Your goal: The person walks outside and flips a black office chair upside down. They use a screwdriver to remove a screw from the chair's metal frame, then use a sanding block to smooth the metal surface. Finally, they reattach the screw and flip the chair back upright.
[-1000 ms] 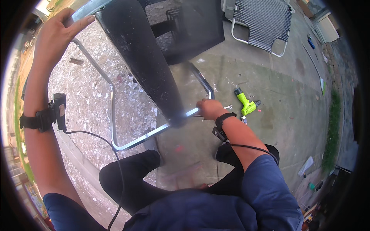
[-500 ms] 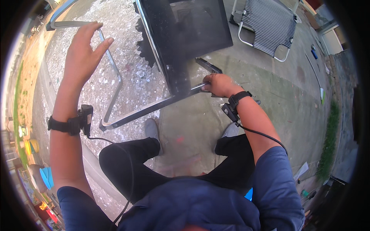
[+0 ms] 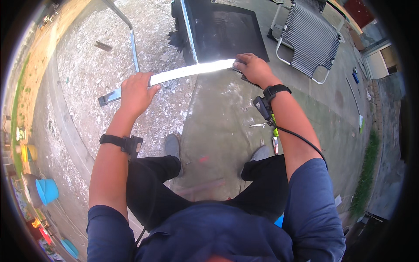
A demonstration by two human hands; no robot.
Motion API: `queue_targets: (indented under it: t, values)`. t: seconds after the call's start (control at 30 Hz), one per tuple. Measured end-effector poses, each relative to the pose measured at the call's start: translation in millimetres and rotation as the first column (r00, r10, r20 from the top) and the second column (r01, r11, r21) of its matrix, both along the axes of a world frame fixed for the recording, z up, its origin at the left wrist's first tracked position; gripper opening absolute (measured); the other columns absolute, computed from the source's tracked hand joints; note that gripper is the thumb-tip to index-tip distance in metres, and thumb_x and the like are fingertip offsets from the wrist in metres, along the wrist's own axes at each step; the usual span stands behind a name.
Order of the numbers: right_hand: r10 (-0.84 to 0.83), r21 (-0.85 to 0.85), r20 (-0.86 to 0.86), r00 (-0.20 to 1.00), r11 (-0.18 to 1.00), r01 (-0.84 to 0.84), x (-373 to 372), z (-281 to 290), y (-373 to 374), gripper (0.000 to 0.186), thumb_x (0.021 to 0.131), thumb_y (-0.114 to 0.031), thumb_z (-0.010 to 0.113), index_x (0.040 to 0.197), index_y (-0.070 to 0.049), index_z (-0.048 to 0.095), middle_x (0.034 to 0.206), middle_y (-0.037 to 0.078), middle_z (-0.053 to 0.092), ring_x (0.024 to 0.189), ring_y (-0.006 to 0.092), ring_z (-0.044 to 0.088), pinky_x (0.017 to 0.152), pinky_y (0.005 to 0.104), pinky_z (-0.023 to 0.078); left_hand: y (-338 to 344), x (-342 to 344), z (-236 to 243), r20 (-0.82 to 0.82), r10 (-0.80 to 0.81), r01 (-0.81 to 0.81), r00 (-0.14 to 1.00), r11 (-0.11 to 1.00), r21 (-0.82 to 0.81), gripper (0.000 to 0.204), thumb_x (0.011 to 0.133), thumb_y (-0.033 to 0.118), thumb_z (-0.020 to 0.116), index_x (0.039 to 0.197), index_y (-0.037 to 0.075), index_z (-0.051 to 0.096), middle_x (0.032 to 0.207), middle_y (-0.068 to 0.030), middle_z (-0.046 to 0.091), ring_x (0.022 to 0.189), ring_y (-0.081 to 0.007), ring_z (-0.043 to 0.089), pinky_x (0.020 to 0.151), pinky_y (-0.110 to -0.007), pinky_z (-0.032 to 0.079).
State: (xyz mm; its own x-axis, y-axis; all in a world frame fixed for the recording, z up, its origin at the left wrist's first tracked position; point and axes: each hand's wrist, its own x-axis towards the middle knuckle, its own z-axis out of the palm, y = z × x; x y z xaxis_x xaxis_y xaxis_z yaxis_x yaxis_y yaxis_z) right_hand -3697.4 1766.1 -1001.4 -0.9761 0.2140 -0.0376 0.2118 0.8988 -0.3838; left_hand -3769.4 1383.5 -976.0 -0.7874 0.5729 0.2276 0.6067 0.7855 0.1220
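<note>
A silvery metal tube frame point(image 3: 179, 75), apparently a chair's, spans the space in front of me, its broad bar shining in the light. My left hand point(image 3: 136, 92) is closed over this bar near its left end, thumb along the near side. At the right end my right hand point(image 3: 253, 70) grips the bar, its fingertips over the top. A thinner bent tube point(image 3: 132, 41) runs away from the bar beyond my left hand. Behind the bar lies a black panel point(image 3: 240, 32) with a torn, ragged left edge. What is under my right palm is hidden.
A striped folding chair point(image 3: 310, 41) stands at the far right. On the concrete near my right foot lie a wrench point(image 3: 257, 125) and a small tool with a green part point(image 3: 275, 142). Pale debris point(image 3: 83, 87) covers the ground at left. A blue bucket point(image 3: 47, 191) is at lower left.
My left hand has come right and nearer, from beside the thin tube onto the broad bar. The frame has turned and shifted away from me; my right hand moved slightly farther with it.
</note>
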Motion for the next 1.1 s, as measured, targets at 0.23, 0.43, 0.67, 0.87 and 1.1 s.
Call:
queue_targets:
  t: [0.23, 0.43, 0.67, 0.87, 1.1]
  values:
    - [-0.209, -0.255, -0.157, 0.965, 0.953, 0.165, -0.9, 24.2, -17.1, 0.046, 0.090, -0.040, 0.063, 0.126, -0.011, 0.065, 0.130, 0.011, 0.062, 0.113, 0.0285, 0.063, 0.097, 0.0353, 0.048, 2.2, -30.9, 9.5, -0.019, -0.009, 0.009, 1.000, 1.000, 0.004, 0.038, 0.087, 0.033, 0.070, 0.116, 0.010, 0.064, 0.105, -0.0094, 0.066, 0.100, -0.0294, 0.060, 0.090, -0.044, 0.042]
    - [-0.234, -0.572, -0.171, 0.957, 0.815, 0.097, 56.7, 33.2, -21.1, 0.042, 0.093, -0.032, 0.067, 0.124, -0.004, 0.065, 0.113, 0.010, 0.070, 0.103, 0.0175, 0.064, 0.090, 0.0300, 0.049, 8.2, -64.7, 18.1, -0.045, 0.005, -0.006, 0.999, 1.000, -0.018, 0.041, 0.089, 0.037, 0.067, 0.118, 0.008, 0.065, 0.102, -0.0097, 0.067, 0.098, -0.0291, 0.062, 0.088, -0.044, 0.044]
    - [-0.381, -0.840, 0.036, 0.924, 0.489, 0.234, 121.5, 19.4, -19.4, 0.035, 0.098, -0.028, 0.061, 0.126, -0.006, 0.063, 0.109, 0.006, 0.069, 0.089, 0.0100, 0.060, 0.077, 0.0263, 0.050, 17.7, -95.5, 23.4, -0.086, -0.008, 0.007, 0.996, 1.000, -0.006, 0.040, 0.088, 0.036, 0.068, 0.116, 0.007, 0.065, 0.100, -0.0104, 0.068, 0.094, -0.0294, 0.063, 0.082, -0.042, 0.048]
    - [-0.439, -0.876, 0.194, 0.877, 0.325, 0.356, 124.8, 21.6, -15.2, 0.035, 0.100, -0.031, 0.056, 0.125, -0.007, 0.062, 0.104, 0.004, 0.068, 0.068, 0.0065, 0.051, 0.062, 0.0243, 0.047, 17.5, -112.1, 21.4, -0.133, -0.031, 0.030, 0.991, 0.999, -0.013, 0.038, 0.089, 0.034, 0.069, 0.116, 0.008, 0.065, 0.099, -0.0120, 0.067, 0.093, -0.0308, 0.063, 0.083, -0.042, 0.048]
    - [-0.437, -0.909, 0.200, 0.877, 0.251, 0.333, 119.4, 16.5, -2.2, 0.037, 0.100, -0.035, 0.056, 0.125, -0.008, 0.062, 0.105, 0.005, 0.068, 0.062, 0.0063, 0.050, 0.057, 0.0245, 0.047, 18.6, -121.4, 22.0, -0.153, -0.024, 0.022, 0.988, 1.000, -0.010, 0.042, 0.089, 0.039, 0.067, 0.116, 0.007, 0.065, 0.102, -0.0125, 0.068, 0.095, -0.0310, 0.064, 0.084, -0.042, 0.049]
